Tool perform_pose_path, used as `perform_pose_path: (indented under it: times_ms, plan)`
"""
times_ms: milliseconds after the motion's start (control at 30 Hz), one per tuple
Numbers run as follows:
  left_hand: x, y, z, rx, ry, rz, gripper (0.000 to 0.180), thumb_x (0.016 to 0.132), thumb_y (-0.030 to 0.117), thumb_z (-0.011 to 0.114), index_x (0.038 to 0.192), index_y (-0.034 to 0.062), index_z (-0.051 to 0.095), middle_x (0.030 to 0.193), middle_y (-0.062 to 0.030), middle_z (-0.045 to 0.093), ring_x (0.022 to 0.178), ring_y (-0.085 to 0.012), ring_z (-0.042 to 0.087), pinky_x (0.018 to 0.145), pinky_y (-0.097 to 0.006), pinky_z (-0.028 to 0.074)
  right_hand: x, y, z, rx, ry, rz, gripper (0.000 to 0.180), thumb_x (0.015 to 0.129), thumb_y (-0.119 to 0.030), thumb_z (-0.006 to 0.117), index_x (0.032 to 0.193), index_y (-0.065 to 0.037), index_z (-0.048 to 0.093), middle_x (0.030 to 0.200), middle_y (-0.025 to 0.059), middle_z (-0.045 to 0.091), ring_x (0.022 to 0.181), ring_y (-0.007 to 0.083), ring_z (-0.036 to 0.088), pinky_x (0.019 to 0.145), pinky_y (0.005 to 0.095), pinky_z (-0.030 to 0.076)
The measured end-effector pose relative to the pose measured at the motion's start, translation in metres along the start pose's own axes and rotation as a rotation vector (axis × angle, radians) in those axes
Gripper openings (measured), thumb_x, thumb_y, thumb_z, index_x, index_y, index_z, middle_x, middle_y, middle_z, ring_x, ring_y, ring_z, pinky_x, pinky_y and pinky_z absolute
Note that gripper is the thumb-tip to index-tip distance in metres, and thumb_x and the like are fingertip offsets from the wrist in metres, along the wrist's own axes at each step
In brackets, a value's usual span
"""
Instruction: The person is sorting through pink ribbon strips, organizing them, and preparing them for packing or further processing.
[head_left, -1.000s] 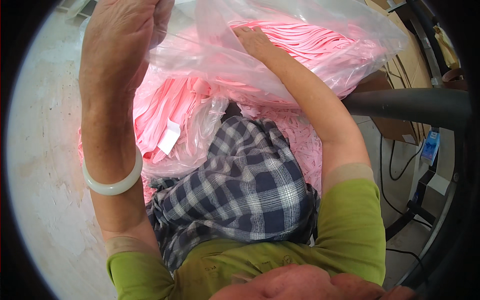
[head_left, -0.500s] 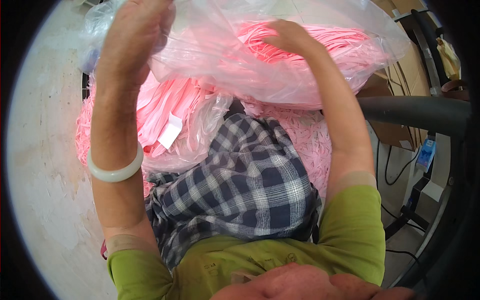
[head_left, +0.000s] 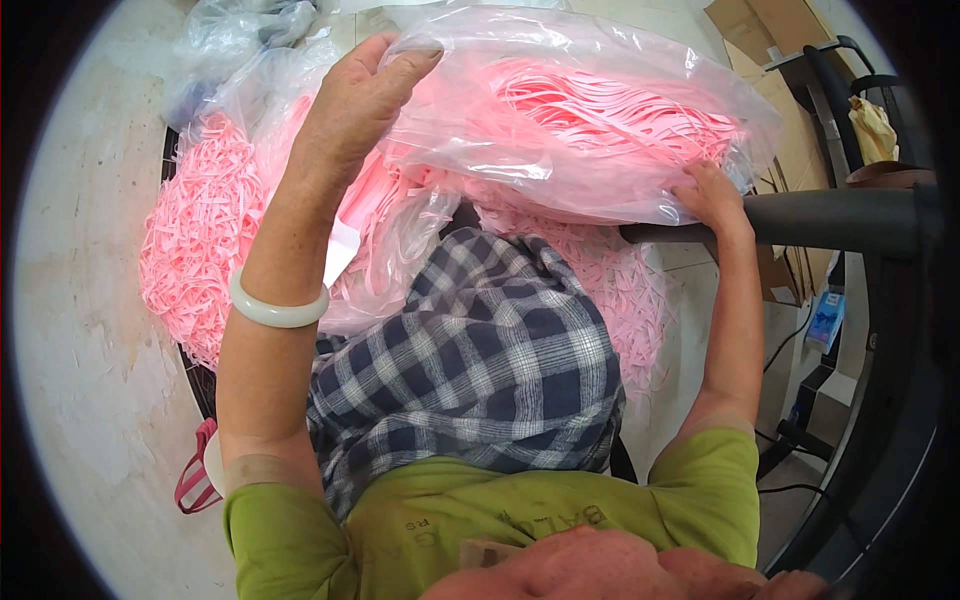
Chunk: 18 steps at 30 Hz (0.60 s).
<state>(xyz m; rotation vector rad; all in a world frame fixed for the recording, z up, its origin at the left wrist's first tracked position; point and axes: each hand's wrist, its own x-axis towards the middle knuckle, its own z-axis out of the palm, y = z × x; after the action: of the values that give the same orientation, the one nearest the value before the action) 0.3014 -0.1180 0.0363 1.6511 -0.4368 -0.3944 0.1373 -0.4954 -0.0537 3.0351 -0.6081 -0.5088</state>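
Note:
A large clear plastic bag (head_left: 560,195) stretches across in front of me, with a bundle of long pink strips (head_left: 610,110) inside. My left hand (head_left: 350,105), with a pale bangle on its forearm, grips the bag's left end between thumb and fingers. At the bag's right end, my right hand (head_left: 715,195) has its fingers closed on the plastic near the lower edge. Below my left hand, another bundle of pink strips (head_left: 372,205) lies in clear plastic, with a white paper tag (head_left: 341,252) on it. Checked cloth (head_left: 490,340) covers my lap.
Tangled pink strips (head_left: 200,235) are heaped at the left, and more loose strips (head_left: 625,300) lie under the bag. Crumpled clear plastic (head_left: 245,30) is at the far left. A thick dark bar (head_left: 840,218) juts in from the right, near cardboard (head_left: 745,30) and cables.
My right hand has come from over the strips to the bag's right end. The left hand has moved nearer and to the right, and the bag now lies lower and flatter over the strips.

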Motion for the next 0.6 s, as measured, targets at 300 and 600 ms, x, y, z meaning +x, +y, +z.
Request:
perform_pose_path:
  times_ms: [300, 600]
  plan:
    - [-0.021, 0.007, 0.004, -0.007, -0.016, 0.1, 0.035, 0.08, 0.017, 0.061, 0.11, 0.0005, 0.052, 0.088, -0.0059, 0.06, 0.078, -0.0089, 0.054, 0.07, -0.021, 0.043, -0.014, -0.013, -0.02, -0.034, -0.016, 0.087, 0.038, 0.072, -0.032, 0.059, 0.097, -0.003, 0.063, 0.096, 0.0197, 0.061, 0.091, 0.0341, 0.058, 0.081, 0.0392, 0.045]
    - [-0.028, -0.006, 0.005, 0.022, -0.047, 0.132, 0.03, 0.08, 0.007, 0.056, 0.109, -0.0001, 0.052, 0.09, -0.0044, 0.06, 0.079, -0.0076, 0.054, 0.071, -0.021, 0.044, 0.028, 0.005, 0.014, -0.082, 0.319, 0.15, 0.023, 0.075, -0.014, 0.054, 0.093, 0.0, 0.06, 0.094, 0.0215, 0.06, 0.09, 0.0342, 0.059, 0.076, 0.0409, 0.049]
